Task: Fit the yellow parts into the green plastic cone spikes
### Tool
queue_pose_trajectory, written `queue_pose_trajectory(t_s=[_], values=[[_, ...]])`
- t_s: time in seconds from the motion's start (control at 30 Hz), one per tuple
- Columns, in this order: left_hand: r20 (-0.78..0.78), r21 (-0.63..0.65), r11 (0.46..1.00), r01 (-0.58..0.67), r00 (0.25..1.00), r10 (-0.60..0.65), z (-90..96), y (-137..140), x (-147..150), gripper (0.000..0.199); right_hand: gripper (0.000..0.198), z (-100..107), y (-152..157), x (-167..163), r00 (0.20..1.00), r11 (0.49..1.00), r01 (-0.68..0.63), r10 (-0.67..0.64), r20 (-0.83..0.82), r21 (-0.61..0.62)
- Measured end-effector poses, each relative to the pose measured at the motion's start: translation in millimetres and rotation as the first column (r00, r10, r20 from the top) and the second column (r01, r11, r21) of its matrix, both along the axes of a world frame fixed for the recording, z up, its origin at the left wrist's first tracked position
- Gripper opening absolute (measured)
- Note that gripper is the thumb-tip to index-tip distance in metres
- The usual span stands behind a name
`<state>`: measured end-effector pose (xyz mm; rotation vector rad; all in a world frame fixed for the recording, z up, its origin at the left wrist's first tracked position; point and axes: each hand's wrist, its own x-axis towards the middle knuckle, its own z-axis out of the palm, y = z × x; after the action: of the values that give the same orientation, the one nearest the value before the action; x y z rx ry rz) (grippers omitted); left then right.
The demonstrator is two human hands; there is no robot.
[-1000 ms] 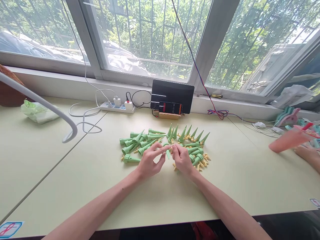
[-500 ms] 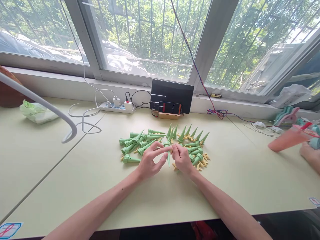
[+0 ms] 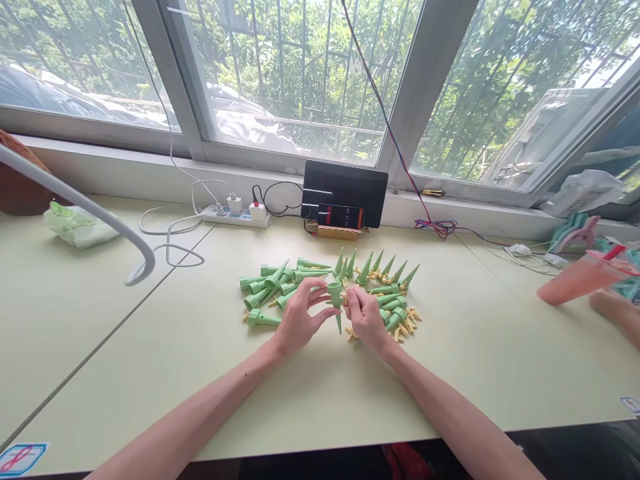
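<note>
A green plastic watering spike (image 3: 336,297) is held point down by my left hand (image 3: 300,317), its fingers and thumb on the spike's left side. The wide open end faces up. My right hand (image 3: 367,319) is closed in a pinch just right of the spike, with a small yellow plug (image 3: 345,301) showing at its fingertips. Left of my hands lies a pile of green spikes (image 3: 263,293). More spikes (image 3: 395,301) lie to the right among loose yellow plugs (image 3: 407,323). Behind them several spikes (image 3: 365,268) stand point up.
A tablet (image 3: 345,190) and a phone (image 3: 340,216) with a timer lean at the window. A power strip (image 3: 235,217) with cables is left of them. At right, a cup (image 3: 575,280) of pink drink stands near another person's hand (image 3: 613,310). A white curved bar (image 3: 100,207) crosses the left side.
My left index finger has drawn back from my right fingertips to the spike, leaving its open top in view. My right hand has stayed nearly in place. The other person's hand has shifted slightly left.
</note>
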<state>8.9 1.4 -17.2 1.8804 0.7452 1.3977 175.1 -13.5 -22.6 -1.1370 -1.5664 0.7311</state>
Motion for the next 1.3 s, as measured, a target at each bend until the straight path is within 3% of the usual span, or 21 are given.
queue_pose_trajectory(t_s=[0.2,0.5,0.77,1.0,1.17,1.3], values=[[-0.08,0.049,0.998,-0.048,0.995,0.052,1.3,0.5,-0.1,0.024,0.04,-0.4,-1.0,0.6,1.0,1.0,-0.011,0.011,-0.013,-0.007],[-0.167,0.241,0.962,-0.13,0.971,0.173,1.2,0.8,-2.5,0.025,0.041,1.2,-1.6,0.9,0.999,1.0,-0.025,0.025,-0.025,-0.013],[-0.154,0.371,0.907,-0.198,0.95,0.271,-1.4,4.0,-4.1,0.032,0.04,3.5,-2.5,-0.1,0.998,0.999,-0.041,0.04,-0.04,-0.024],[-0.133,0.306,0.934,-0.185,0.963,0.234,-5.9,2.8,-3.5,0.031,0.041,3.7,-3.7,-1.2,0.996,0.997,-0.057,0.054,-0.069,-0.044],[-0.088,0.172,0.981,-0.084,0.991,0.101,-8.1,1.6,-2.3,0.028,0.042,3.7,-3.7,-2.1,0.995,0.997,-0.061,0.057,-0.077,-0.052],[-0.059,0.154,0.987,-0.041,0.997,0.05,-8.2,1.0,-1.6,0.03,0.042,4.9,-3.9,-2.8,0.993,0.995,-0.075,0.07,-0.09,-0.061]])
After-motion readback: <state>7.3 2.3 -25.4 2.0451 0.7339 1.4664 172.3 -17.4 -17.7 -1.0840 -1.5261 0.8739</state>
